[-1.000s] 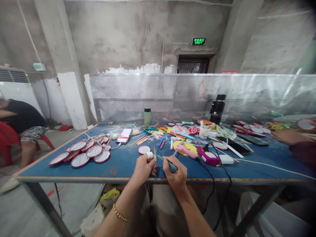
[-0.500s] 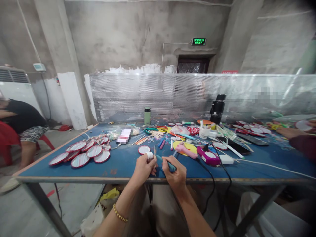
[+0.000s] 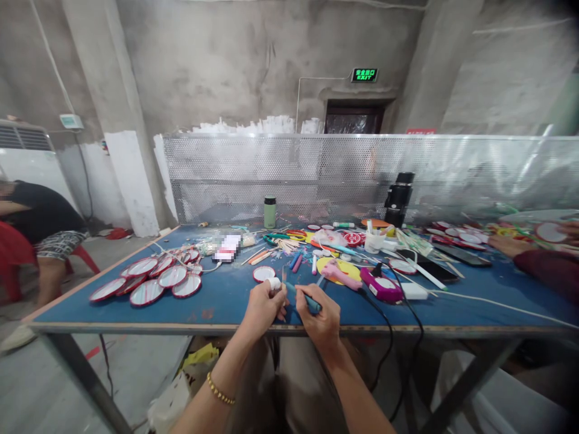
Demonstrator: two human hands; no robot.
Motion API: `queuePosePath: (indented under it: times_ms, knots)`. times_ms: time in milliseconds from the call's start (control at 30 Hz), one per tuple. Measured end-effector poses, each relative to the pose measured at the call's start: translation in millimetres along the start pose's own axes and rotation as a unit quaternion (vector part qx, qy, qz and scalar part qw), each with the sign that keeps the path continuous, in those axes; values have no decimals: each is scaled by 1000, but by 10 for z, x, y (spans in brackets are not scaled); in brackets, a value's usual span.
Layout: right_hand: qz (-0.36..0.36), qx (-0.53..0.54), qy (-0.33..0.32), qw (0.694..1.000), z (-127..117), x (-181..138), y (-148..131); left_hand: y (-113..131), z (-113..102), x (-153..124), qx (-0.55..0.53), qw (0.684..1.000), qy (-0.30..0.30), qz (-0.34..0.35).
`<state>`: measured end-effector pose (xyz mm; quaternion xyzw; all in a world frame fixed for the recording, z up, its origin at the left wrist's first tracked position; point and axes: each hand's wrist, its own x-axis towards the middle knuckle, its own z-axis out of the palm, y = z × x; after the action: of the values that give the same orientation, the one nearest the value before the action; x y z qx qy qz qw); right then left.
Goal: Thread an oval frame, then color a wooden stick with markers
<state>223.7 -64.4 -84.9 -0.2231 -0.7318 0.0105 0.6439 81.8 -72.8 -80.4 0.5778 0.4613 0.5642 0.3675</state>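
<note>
My left hand (image 3: 262,308) is closed on a small white piece (image 3: 274,283) with a thin stick (image 3: 284,276) standing up from it, near the front edge of the blue table (image 3: 226,298). My right hand (image 3: 320,315) is closed on a teal pen-like tool (image 3: 306,298), whose tip points at the white piece. A single round red-rimmed disc (image 3: 263,273) lies just beyond my left hand.
Several red-rimmed discs (image 3: 151,283) lie overlapped at the left. A pink tool (image 3: 342,276), a magenta device (image 3: 382,286) with black cables, a green bottle (image 3: 270,213) and a black cylinder (image 3: 398,199) stand further back. Another person's arm (image 3: 538,260) rests at the right; someone sits at far left (image 3: 31,232).
My hands stay almost still near the table's front edge. The other person's hand at the right has drawn back to the right.
</note>
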Motion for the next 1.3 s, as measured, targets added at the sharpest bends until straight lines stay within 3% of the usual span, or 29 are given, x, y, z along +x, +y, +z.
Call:
queuePosePath:
  times_ms: [1100, 1300]
  knots:
    - [0, -16, 45, 999, -6, -19, 19, 52, 5, -9, -12, 1000, -1, -7]
    - [14, -17, 21, 1000, -11, -19, 6, 55, 1, -15, -9, 1000, 3, -6]
